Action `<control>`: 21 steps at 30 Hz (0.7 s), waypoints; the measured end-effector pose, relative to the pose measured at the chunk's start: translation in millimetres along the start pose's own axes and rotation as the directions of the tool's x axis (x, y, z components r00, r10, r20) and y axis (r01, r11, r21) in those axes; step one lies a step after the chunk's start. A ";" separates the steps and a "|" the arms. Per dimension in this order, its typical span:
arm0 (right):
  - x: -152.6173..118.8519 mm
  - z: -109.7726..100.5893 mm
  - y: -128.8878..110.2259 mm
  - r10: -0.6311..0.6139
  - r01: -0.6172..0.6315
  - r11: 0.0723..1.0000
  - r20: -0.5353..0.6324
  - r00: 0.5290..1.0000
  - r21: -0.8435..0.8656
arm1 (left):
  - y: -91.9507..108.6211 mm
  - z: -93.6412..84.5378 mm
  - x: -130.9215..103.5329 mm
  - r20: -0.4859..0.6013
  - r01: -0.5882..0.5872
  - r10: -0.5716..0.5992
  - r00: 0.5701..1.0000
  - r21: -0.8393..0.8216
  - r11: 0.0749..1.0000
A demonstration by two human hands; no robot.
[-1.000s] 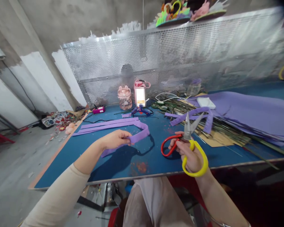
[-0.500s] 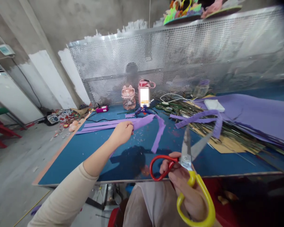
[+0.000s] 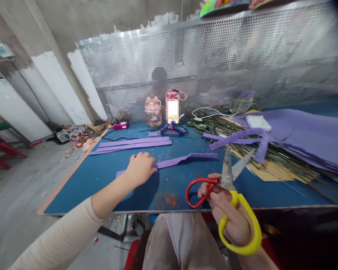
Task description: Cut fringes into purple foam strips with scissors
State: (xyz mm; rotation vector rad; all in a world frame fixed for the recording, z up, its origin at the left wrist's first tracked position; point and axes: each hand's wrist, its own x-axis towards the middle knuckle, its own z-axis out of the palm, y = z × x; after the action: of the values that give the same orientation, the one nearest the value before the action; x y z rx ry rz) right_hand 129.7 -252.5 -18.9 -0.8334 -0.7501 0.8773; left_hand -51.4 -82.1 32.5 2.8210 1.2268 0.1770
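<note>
My left hand (image 3: 141,167) is closed on a long purple strip (image 3: 183,161), which stretches out to both sides of it low over the blue table. In my right hand (image 3: 228,210) are large scissors (image 3: 227,181) with one red and one yellow handle, their blades apart and pointing away from me. Flat on the table behind my left hand lie more purple strips (image 3: 135,143). A curled purple strip (image 3: 236,139) rests over dark thin stems beyond the scissors' tips.
A pink bottle (image 3: 153,112) and a blue glue gun (image 3: 174,129) stand and lie at the back of the table (image 3: 87,191). Thin stems (image 3: 287,161) and a purple sheet (image 3: 307,131) cover the right side. A perforated metal panel (image 3: 124,67) rises behind.
My left hand has come nearer and lower with the strip, which has gone from folded over to nearly straight. My right hand and the open scissors have shifted slightly right.
</note>
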 end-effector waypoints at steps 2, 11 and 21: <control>0.1 -2.3 1.4 -0.013 0.013 1.000 0.031 0.999 -0.011 | -6.3 4.9 4.8 0.065 -0.009 0.014 0.998 -0.088 0.996; -0.4 12.5 -13.0 -0.031 0.037 0.999 0.192 0.981 -0.030 | -3.4 0.2 6.4 0.051 -0.150 0.183 0.982 -0.382 0.912; 32.5 40.9 -27.4 -0.127 0.096 0.983 0.199 0.972 0.158 | -2.4 -32.6 -7.0 0.213 -0.091 0.438 0.873 -0.813 0.576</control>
State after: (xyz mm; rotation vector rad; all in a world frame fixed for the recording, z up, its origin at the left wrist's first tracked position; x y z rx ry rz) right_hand 119.5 -222.3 30.8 -0.5675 -0.8946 0.9156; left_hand -62.0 -85.2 64.0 2.0621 0.4199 0.1066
